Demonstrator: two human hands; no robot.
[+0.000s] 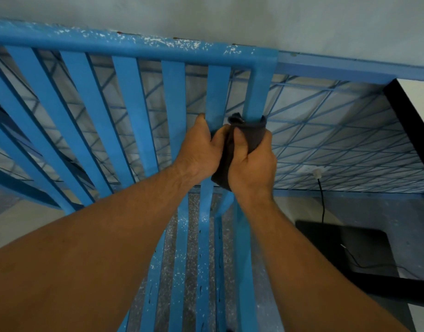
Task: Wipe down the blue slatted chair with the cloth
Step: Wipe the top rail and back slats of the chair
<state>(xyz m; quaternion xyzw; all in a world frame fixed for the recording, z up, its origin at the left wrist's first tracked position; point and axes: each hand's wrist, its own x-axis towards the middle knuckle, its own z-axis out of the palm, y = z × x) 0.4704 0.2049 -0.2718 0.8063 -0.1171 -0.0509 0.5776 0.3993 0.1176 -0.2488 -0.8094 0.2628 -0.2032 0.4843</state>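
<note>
I find the blue painted slatted chair filling the view from 9 to 1 o'clock, its top rail flecked white. At centre the left hand grips one back slat. Just beside it the right hand clenches the dark grey crumpled cloth round the end post. The slat gaps stand open. At 3 o'clock a blue wire-grid panel lies behind, and a thin black cable hangs at 4.

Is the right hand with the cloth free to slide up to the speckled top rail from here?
Probably yes. The right hand grips the cloth round the end upright, which runs bare up to the top rail; the left hand holds the neighbouring slat, off that path.
</note>
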